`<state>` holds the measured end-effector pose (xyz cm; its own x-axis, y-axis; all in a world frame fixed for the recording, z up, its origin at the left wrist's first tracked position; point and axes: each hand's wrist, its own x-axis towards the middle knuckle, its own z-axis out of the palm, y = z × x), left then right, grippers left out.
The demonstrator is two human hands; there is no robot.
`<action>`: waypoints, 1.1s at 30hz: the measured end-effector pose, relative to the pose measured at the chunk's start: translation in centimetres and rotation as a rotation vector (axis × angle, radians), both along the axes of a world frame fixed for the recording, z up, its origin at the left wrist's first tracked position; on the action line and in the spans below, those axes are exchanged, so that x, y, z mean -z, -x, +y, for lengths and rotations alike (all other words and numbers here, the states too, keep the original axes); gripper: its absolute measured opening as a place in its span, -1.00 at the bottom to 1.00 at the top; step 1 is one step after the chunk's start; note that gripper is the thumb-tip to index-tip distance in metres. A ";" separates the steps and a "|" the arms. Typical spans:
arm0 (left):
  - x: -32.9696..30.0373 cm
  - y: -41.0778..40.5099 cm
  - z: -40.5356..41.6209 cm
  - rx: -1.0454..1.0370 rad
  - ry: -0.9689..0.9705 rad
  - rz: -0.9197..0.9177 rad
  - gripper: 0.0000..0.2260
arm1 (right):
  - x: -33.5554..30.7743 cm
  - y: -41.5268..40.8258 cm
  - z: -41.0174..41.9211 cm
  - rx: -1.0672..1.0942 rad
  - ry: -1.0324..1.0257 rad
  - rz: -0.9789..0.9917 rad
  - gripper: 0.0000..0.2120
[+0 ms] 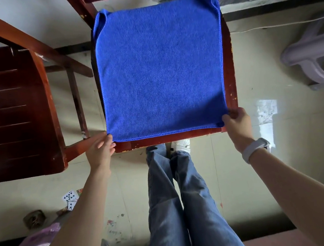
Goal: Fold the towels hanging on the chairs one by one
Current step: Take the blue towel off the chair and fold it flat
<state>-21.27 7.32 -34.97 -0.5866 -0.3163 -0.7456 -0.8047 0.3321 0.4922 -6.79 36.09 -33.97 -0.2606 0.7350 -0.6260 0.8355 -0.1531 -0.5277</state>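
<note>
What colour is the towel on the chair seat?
Bright blue towel, plain with no pattern; seen in the head view.

Dim indoor light overall. Hard glare patch on the floor tiles (267, 111) at 3 o'clock (window reflection, probably). Soft shadow across the towel's (160, 68) near right corner. Strong wide-angle bending at the edges; forearms at 6 o'clock slightly soft.
</note>
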 end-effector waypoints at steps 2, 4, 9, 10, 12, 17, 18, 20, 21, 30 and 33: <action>0.0 -0.1 -0.2 -0.004 -0.008 -0.005 -0.77 | 0.3 -0.7 0.1 0.040 0.066 0.012 -0.91; 0.3 -0.2 -0.2 0.009 0.000 -0.017 -0.76 | 0.6 -1.5 -0.1 0.045 0.088 -0.020 -0.88; 1.0 -0.3 0.0 0.149 0.092 -0.001 -0.86 | 1.1 -2.1 -0.6 0.049 0.082 -0.079 -0.87; 1.0 -0.3 0.1 0.210 0.130 0.012 -0.88 | 1.2 -2.2 -0.6 0.056 0.072 -0.093 -0.86; 1.1 -0.4 0.1 0.316 0.196 0.033 -0.86 | 1.4 -2.2 -0.4 0.050 0.057 -0.115 -0.87; 0.7 -0.7 0.7 0.432 0.305 0.095 -0.83 | 1.0 -1.6 -0.2 -0.173 -0.032 -0.269 -0.78; 0.6 -0.9 0.8 0.487 0.327 0.129 -0.83 | 0.9 -1.5 -0.3 -0.197 -0.030 -0.282 -0.78; 0.4 -1.1 1.0 0.605 0.366 0.209 -0.84 | 0.9 -1.5 -0.3 -0.193 -0.006 -0.263 -0.75; 0.4 -1.2 1.0 0.658 0.383 0.243 -0.84 | 0.9 -1.5 -0.4 -0.181 0.001 -0.243 -0.74; 0.5 -0.9 1.8 0.848 0.497 0.250 -0.83 | 1.2 -1.8 -0.3 -0.121 -0.005 -0.156 -0.60; 0.2 -0.8 1.8 0.706 0.455 0.208 -0.83 | 1.1 -2.0 0.3 -0.028 0.061 -0.132 -0.71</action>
